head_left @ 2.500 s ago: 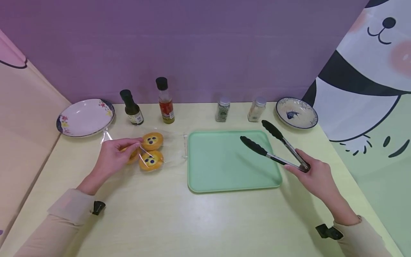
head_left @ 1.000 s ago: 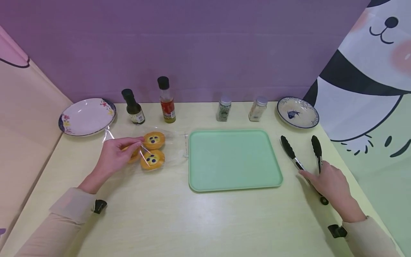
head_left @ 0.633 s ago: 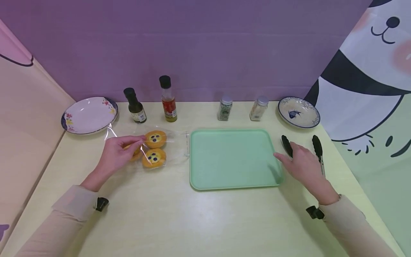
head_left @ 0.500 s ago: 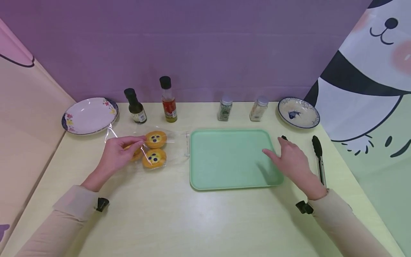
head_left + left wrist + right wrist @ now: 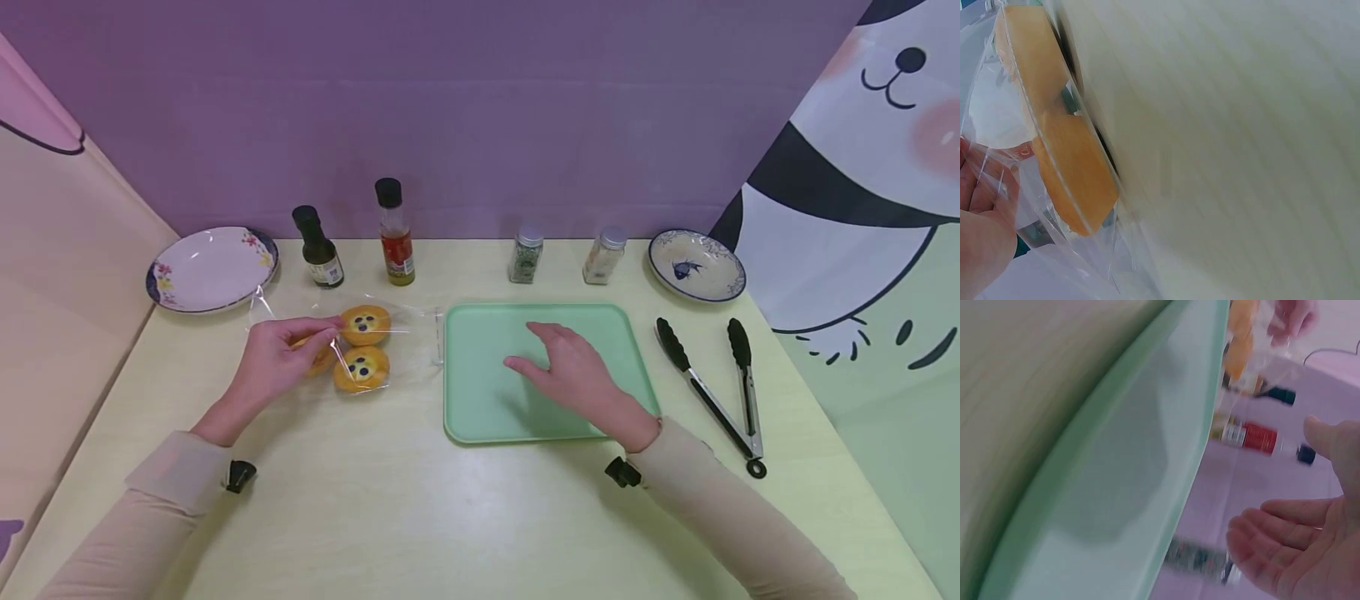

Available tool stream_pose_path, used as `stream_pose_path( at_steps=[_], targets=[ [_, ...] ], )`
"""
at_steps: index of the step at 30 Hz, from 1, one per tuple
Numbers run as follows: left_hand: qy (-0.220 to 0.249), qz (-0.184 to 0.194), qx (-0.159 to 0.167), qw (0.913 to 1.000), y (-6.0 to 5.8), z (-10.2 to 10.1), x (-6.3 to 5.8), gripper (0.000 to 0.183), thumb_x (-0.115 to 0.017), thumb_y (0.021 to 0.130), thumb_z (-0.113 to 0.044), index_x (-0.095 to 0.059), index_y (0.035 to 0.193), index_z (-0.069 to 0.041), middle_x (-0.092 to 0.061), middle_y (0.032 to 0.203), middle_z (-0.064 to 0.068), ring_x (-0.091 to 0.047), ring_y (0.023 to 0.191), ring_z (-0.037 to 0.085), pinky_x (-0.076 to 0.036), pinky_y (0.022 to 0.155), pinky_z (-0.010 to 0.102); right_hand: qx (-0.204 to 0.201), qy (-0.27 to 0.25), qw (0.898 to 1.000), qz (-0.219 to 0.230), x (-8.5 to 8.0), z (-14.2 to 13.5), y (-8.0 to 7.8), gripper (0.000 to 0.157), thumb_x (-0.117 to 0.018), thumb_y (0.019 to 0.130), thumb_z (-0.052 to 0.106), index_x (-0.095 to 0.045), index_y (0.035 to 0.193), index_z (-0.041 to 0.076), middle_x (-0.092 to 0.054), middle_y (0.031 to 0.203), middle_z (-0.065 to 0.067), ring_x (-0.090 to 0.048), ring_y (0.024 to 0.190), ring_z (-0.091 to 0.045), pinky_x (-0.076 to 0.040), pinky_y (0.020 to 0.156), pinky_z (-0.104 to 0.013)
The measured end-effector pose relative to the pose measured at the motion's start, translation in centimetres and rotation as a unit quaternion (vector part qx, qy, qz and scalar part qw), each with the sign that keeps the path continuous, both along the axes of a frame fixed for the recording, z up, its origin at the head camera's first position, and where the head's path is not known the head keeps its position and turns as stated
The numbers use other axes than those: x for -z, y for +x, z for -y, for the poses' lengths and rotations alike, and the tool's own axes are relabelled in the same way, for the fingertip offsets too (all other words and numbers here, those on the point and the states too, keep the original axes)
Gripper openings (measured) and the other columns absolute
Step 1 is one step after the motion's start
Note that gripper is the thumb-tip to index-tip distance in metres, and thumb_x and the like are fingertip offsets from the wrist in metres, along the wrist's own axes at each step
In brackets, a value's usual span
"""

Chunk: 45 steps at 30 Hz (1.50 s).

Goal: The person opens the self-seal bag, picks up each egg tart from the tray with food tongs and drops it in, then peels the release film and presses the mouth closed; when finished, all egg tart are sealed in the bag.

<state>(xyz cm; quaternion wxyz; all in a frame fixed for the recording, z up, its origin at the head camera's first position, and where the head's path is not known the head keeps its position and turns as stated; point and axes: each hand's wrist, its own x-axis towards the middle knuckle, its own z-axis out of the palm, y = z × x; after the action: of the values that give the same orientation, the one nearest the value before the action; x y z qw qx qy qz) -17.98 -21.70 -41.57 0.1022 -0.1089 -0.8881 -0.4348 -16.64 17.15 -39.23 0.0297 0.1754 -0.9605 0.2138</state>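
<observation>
Pinches a clear, glossy plastic bag [image 5: 412, 332] between thumb and fingertips of the left hand [image 5: 273, 357]. Has inside it three round, golden-brown pastries with yellow tops and dark spots [image 5: 362, 369], grouped close together, with one partly covered by the left hand. Holds the right hand [image 5: 573, 375] spread above a pale green, rectangular tray with rounded corners [image 5: 472, 412], with thumb well apart from lightly curved fingers, gripping nothing. Casts a soft shadow with it onto the tray. Wears pale beige sleeves [image 5: 168, 479].

Shows the bag's right edge just beside the tray's left rim, on a pale wood-grain table [image 5: 450, 525]. Has, right of the tray, metal tongs with black scalloped tips [image 5: 714, 408], lying with arms apart.

Faces, along the table's back from left to right, an oval white plate with flowers [image 5: 213, 269], a small dark bottle with a black cap [image 5: 318, 250], a taller clear bottle with a red label [image 5: 397, 250], a small glass jar of green flakes [image 5: 525, 260], another glass jar with pale contents [image 5: 602, 261] and a small oval plate with a blue fish [image 5: 708, 271]. Beyond, ends in a purple backdrop [image 5: 465, 117].
</observation>
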Motion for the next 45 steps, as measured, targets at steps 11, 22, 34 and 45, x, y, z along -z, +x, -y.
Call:
stream_pose_path(
  at_steps=[11,22,34,45],
  targets=[
    [0.001,0.0,0.006,1.0,0.0,0.0,0.0,0.018,-0.066,0.088,-0.016,-0.073,0.102,-0.007,-0.071,0.105,0.004,-0.063,0.102,0.004,-0.042,0.085,0.004,-0.059,-0.103,0.992,0.042,0.3,6.0,0.1,0.05,-0.065,0.085,0.044,-0.064,0.117,0.005,-0.067,0.112,-0.007,-0.064,0.091,-0.017,-0.051,0.083,-0.031],
    [-0.003,-0.014,0.003,0.9999,0.1,0.0,-0.2,0.017,-0.066,0.088,-0.015,-0.073,0.1,-0.005,-0.071,0.103,0.006,-0.056,0.093,-0.014,-0.043,0.081,0.004,-0.037,-0.234,0.937,0.256,1.5,10.5,0.4,0.033,-0.066,0.086,0.039,-0.073,0.091,0.007,-0.07,0.074,-0.004,-0.065,0.062,-0.013,-0.055,0.06,-0.026],
    [0.004,0.001,0.002,1.0,0.2,0.0,-0.3,0.017,-0.066,0.088,-0.014,-0.073,0.102,-0.006,-0.071,0.105,0.005,-0.056,0.096,-0.013,-0.044,0.084,0.007,0.131,-0.494,0.698,0.501,1.5,14.8,1.0,0.041,-0.064,0.09,0.023,-0.058,0.112,-0.011,-0.068,0.086,-0.014,-0.068,0.072,-0.018,-0.057,0.073,-0.029],
    [0.001,-0.008,0.003,1.0,0.2,-0.2,-0.4,0.018,-0.066,0.088,-0.016,-0.073,0.101,-0.006,-0.071,0.104,0.005,-0.056,0.095,-0.014,-0.043,0.085,0.005,0.212,-0.525,0.692,0.448,2.0,17.2,1.1,0.021,-0.055,0.095,0.013,-0.063,0.099,-0.007,-0.069,0.094,-0.021,-0.069,0.066,-0.021,-0.058,0.065,-0.032]
  ],
)
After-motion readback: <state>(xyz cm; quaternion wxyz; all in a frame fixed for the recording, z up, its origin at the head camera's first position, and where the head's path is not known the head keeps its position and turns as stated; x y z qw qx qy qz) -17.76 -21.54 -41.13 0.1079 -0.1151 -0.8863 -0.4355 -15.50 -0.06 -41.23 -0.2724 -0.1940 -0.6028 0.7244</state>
